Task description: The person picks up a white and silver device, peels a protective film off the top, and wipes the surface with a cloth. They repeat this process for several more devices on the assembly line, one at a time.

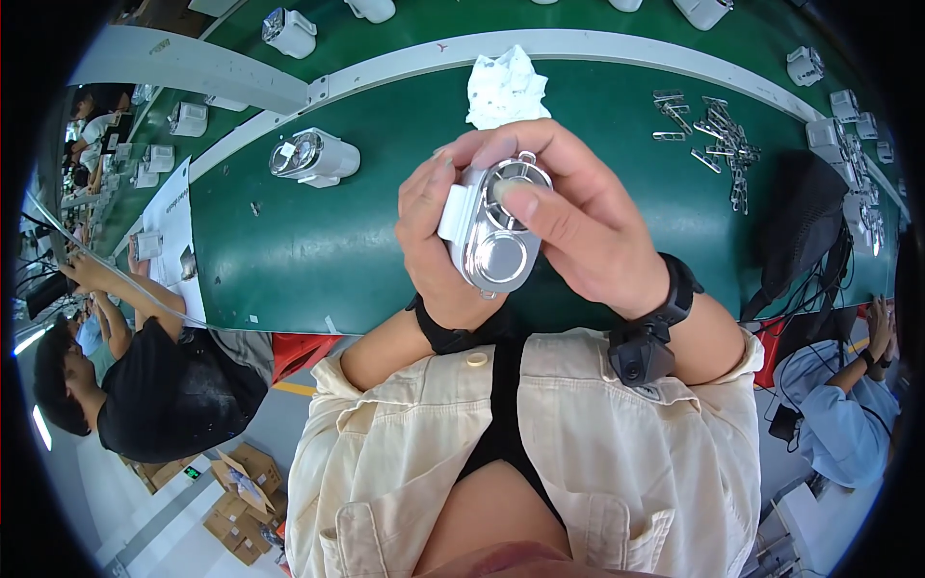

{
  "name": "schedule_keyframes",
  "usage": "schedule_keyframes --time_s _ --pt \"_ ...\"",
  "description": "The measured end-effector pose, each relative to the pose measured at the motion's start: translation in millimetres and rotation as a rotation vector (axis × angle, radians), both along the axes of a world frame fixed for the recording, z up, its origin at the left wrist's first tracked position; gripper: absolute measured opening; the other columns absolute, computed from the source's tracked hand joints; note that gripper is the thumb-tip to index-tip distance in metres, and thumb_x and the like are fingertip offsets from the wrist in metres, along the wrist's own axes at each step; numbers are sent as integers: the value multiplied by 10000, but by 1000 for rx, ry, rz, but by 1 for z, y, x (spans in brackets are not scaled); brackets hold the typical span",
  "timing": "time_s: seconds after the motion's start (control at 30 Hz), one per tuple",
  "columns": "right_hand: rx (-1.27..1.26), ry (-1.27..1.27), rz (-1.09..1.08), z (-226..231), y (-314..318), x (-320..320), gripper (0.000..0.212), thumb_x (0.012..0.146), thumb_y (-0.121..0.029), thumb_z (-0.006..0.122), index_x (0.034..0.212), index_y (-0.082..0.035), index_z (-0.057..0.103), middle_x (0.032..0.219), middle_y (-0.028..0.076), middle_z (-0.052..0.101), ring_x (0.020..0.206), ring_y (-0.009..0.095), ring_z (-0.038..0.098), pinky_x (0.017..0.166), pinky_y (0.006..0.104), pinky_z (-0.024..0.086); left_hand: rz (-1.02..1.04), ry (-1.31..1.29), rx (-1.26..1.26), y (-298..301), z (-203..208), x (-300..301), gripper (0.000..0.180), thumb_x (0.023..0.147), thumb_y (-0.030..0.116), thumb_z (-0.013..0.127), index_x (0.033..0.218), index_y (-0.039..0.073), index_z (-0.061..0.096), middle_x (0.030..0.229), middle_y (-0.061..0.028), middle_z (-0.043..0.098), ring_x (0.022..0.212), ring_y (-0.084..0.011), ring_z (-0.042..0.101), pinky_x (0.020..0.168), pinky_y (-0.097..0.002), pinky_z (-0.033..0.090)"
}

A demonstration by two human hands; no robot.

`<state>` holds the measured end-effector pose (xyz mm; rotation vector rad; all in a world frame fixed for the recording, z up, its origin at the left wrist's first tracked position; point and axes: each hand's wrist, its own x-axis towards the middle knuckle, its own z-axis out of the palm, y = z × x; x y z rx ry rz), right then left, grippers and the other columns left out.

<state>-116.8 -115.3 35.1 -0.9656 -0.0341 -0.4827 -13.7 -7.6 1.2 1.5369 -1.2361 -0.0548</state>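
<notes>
A white device with a shiny silver oblong face (501,258) is held up over the green table in front of my chest. Its face carries a round silver disc at the lower end and a ring-shaped part at the upper end. My left hand (431,246) is closed round the white body from the left. My right hand (599,226) grips the upper end, its thumb pressed on the ring part and its fingers curled over the far side. The thumb partly covers that ring, and the device's back is hidden.
A similar white device (316,157) lies at left on the green table (289,250). Crumpled white paper (506,85) sits behind my hands. Small metal links (725,140) are scattered at right, near a black bag (798,220) with cables. Co-workers (183,385) sit on both sides.
</notes>
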Motion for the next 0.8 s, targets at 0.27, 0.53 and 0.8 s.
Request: schedule_keyframes --time_s 0.27,0.53,0.8 --pt "24 -66 34 -6 -3 3 270 977 -160 519 1210 -25 493 1315 175 501 1191 227 509 997 362 424 95 -100 -199 -4 -8 -9 821 683 59 838 1350 43 360 1254 -203 509 1114 -311 549 935 -397 458" --pt "133 54 92 5 -6 -1 267 980 -174 517 1215 -48 497 1319 180 503 1191 234 513 1001 367 422 39 79 -233 -5 -18 -9 857 659 69 857 1350 40 351 1269 -202 485 1127 -305 534 945 -387 446" --pt "91 5 0 -4 2 -1 270 993 -206 501 1206 -41 496 1316 150 509 1159 212 522 984 351 424 54 77 -136 -4 -14 -13 858 660 83 862 1346 32 351 1277 -196 473 1155 -305 513 967 -388 429"
